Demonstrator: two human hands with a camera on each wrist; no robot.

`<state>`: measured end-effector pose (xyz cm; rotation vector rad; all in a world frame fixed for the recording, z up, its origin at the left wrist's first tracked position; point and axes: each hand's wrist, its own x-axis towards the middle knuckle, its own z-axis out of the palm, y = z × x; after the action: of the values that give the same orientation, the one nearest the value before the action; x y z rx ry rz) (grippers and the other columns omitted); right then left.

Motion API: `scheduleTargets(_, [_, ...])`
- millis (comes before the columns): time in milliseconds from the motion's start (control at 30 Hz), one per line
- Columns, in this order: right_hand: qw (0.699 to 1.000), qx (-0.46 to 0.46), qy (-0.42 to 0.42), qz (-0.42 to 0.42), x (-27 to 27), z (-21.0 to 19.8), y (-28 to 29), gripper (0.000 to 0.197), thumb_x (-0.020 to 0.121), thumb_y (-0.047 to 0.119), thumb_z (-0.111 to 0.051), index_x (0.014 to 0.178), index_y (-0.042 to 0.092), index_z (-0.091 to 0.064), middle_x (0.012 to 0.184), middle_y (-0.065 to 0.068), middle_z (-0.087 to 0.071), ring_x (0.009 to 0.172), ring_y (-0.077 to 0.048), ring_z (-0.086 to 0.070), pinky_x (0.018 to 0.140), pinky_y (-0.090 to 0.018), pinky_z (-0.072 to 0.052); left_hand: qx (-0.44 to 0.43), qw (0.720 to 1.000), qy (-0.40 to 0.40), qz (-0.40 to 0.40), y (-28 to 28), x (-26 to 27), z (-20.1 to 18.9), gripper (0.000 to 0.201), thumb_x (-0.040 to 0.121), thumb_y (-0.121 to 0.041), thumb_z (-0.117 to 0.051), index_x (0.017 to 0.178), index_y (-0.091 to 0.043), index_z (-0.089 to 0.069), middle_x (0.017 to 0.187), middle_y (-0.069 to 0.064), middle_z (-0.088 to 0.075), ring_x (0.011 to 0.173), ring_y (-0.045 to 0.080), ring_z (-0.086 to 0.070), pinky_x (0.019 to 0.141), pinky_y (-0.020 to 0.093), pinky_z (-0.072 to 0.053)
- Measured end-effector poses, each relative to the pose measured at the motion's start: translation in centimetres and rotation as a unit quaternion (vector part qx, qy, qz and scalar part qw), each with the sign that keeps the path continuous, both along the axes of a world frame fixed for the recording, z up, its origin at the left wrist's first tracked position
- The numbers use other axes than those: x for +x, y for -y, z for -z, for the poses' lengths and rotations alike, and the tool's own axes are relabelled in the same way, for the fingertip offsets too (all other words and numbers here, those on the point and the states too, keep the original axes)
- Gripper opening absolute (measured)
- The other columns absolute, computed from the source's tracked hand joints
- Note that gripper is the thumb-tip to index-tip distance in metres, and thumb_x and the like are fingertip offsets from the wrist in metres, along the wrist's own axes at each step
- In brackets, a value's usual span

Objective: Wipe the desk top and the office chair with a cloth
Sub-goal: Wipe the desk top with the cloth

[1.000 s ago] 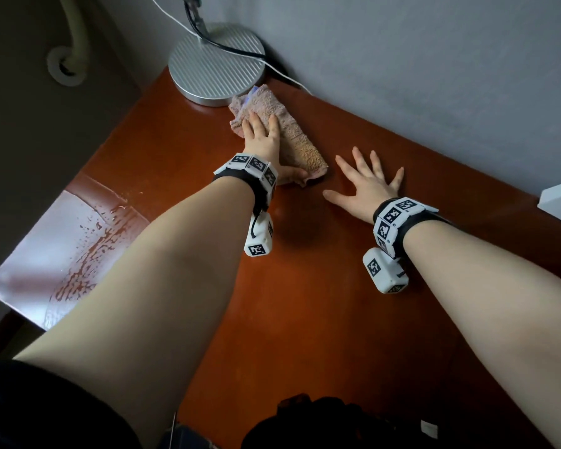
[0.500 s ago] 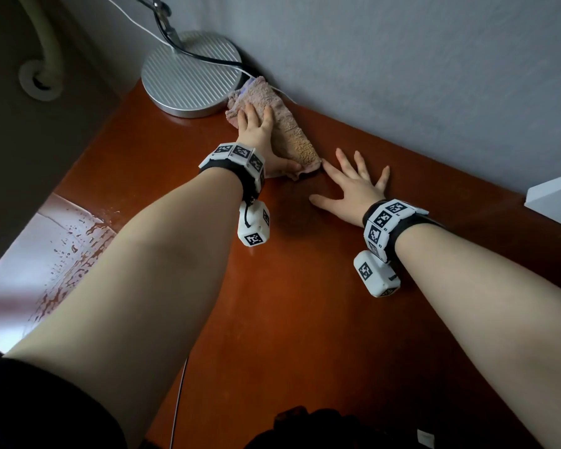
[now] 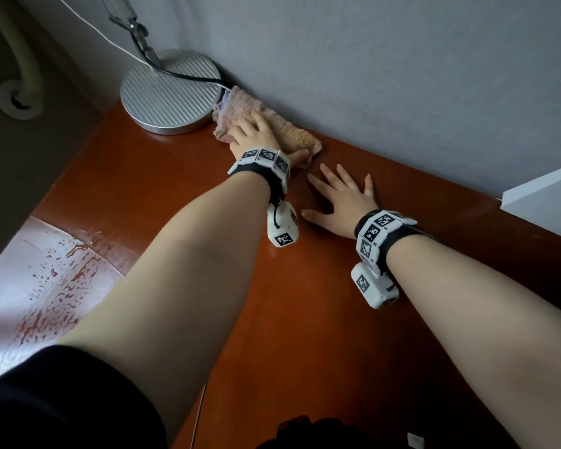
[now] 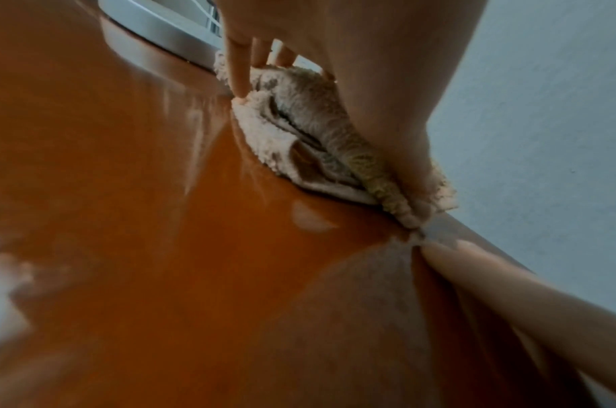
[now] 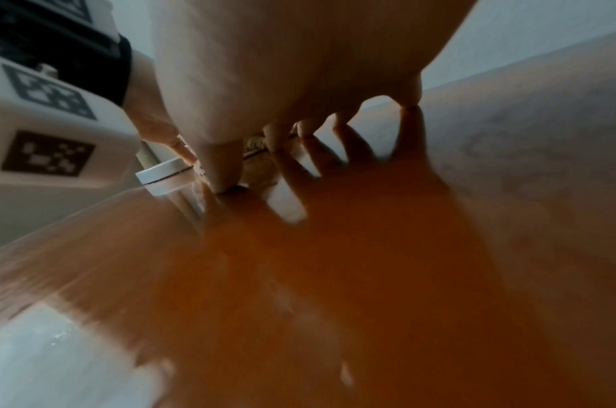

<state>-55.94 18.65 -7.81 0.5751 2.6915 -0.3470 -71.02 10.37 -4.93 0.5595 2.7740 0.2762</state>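
Beside lamp base (image 3: 170,92), left hand (image 3: 251,132) presses cloth (image 3: 292,132)

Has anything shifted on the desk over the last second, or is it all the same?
The left hand has pushed the cloth further back along the wall, so its end now touches the lamp base. Nothing was picked up or let go. The right hand stays flat with spread fingers on the desk, and the lamp base has not moved.
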Motion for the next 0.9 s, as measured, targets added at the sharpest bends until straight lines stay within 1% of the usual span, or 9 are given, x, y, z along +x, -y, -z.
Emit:
scheduleTargets(67, [1.000,-0.001,0.002,-0.002,0.0,-0.1,0.1,0.075,0.085,0.072,-0.036,0.148,0.044,-0.006,0.158,0.012,0.008,0.145,-0.013,0.012,0.112,-0.060,0.008,0.034,0.999,-0.006,-0.013,0.6,-0.4,0.1,0.113,0.068,-0.081,-0.052,0.149,-0.013,-0.013,0.153,0.018,-0.014,0.140,0.036,-0.016,0.111,0.047,-0.019])
scheduleTargets(167, [1.000,0.002,-0.008,-0.003,0.1,-0.2,0.2,0.074,0.085,0.072,-0.037,0.148,0.044,-0.008,0.158,0.012,0.006,0.145,-0.014,0.010,0.112,-0.060,0.006,0.095,0.994,-0.052,0.014,2.0,-1.9,0.1,0.073,0.086,-0.056,-0.043,0.149,-0.025,-0.022,0.158,0.009,-0.009,0.144,0.032,-0.007,0.112,0.049,-0.012])
scheduleTargets(233, [1.000,0.007,-0.010,-0.004,0.1,-0.2,0.2,0.074,0.085,0.072,-0.036,0.147,0.045,-0.008,0.158,0.013,0.006,0.145,-0.013,0.010,0.112,-0.060,0.006,0.052,0.991,-0.054,0.106,2.3,-2.7,0.4,0.069,0.084,-0.039,-0.046,0.149,-0.036,-0.020,0.160,0.001,0.001,0.146,0.029,0.006,0.113,0.053,-0.003])
scheduleTargets(333, [1.000,0.017,-0.004,-0.008,0.1,-0.2,0.1,0.073,0.085,0.073,-0.033,0.147,0.045,-0.007,0.158,0.014,0.007,0.145,-0.013,0.010,0.113,-0.060,0.004,-0.057,0.976,-0.014,0.211,2.1,-3.4,0.6,0.071,0.087,-0.035,-0.044,0.149,-0.043,-0.009,0.160,-0.006,0.006,0.145,0.025,0.014,0.114,0.058,0.007])
scheduleTargets(400, [1.000,0.023,-0.004,-0.012,0.1,-0.2,0.1,0.073,0.085,0.073,-0.032,0.147,0.045,-0.007,0.158,0.014,0.006,0.145,-0.014,0.009,0.113,-0.060,0.002,-0.078,0.970,-0.029,0.227,2.2,-3.8,0.9,0.070,0.088,-0.037,-0.045,0.149,-0.043,-0.010,0.159,-0.005,-0.003,0.146,0.025,0.006,0.113,0.059,0.000])
scheduleTargets(500, [1.000,0.027,-0.006,-0.013,0.0,-0.2,0.1,0.073,0.085,0.074,-0.032,0.147,0.045,-0.008,0.158,0.013,0.005,0.145,-0.014,0.008,0.112,-0.060,0.000,-0.109,0.955,-0.111,0.252,2.3,-3.9,0.6,0.068,0.088,-0.042,-0.051,0.148,-0.039,-0.019,0.153,0.001,-0.021,0.140,0.030,-0.015,0.110,0.059,-0.014])
scheduleTargets(600, [1.000,0.024,-0.009,-0.011,0.0,-0.3,0.2,0.073,0.084,0.073,-0.033,0.147,0.045,-0.009,0.158,0.013,0.005,0.145,-0.015,0.007,0.112,-0.061,0.000,-0.129,0.947,-0.136,0.260,1.3,-3.7,-0.4,0.063,0.088,-0.041,-0.057,0.144,-0.023,-0.034,0.143,0.009,-0.033,0.132,0.034,-0.028,0.108,0.050,-0.022])
scheduleTargets(733, [1.000,0.015,-0.003,-0.004,0.0,-0.5,0.1,0.073,0.085,0.073,-0.034,0.147,0.046,-0.008,0.158,0.014,0.006,0.145,-0.014,0.008,0.113,-0.061,0.001,-0.119,0.973,-0.117,0.158,0.2,-3.2,-0.1,0.062,0.091,-0.049,-0.051,0.135,-0.006,-0.043,0.131,0.014,-0.045,0.120,0.033,-0.044,0.095,0.041,-0.036])
scheduleTargets(900, [1.000,0.017,0.000,-0.005,0.2,-0.3,0.2,0.073,0.084,0.074,-0.033,0.147,0.046,-0.007,0.158,0.014,0.006,0.145,-0.013,0.009,0.113,-0.060,0.002,-0.099,0.990,-0.087,0.058,-0.2,-3.3,0.4,0.058,0.087,-0.054,-0.055,0.131,-0.018,-0.044,0.127,0.013,-0.044,0.116,0.031,-0.047,0.090,0.042,-0.038])
